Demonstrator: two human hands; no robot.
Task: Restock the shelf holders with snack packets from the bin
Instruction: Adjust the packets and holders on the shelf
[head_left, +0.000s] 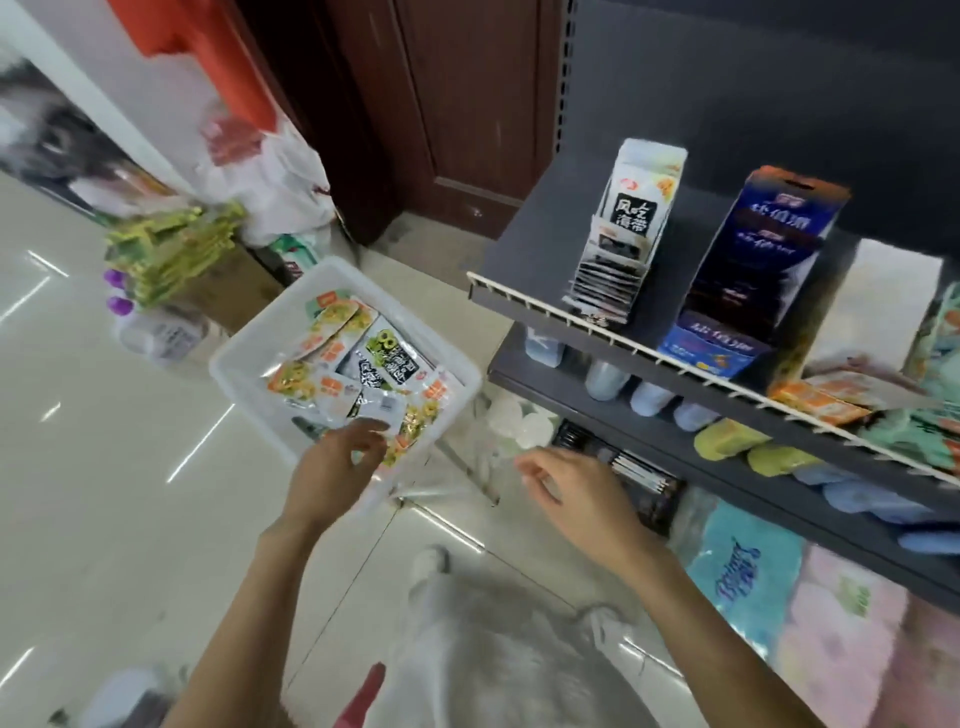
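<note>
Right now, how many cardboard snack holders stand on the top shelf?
2: the white holder toward the shelf's left end and the blue holder beside it on the right. More may be hidden past the frame's right edge.

One view only: head-worn, wide-angle, looking forward and steeply down from standing height, with straight edges bowed toward the frame borders and no second view to overlap with. Nearest the lens, at lower centre, both forearms reach up into frame, left hand over the near rim of the white bin on the floor at centre left, right hand at centre. The dark shelf runs diagonally from upper centre to the right edge, close alongside; the brown door at upper centre lies farthest off.
</note>
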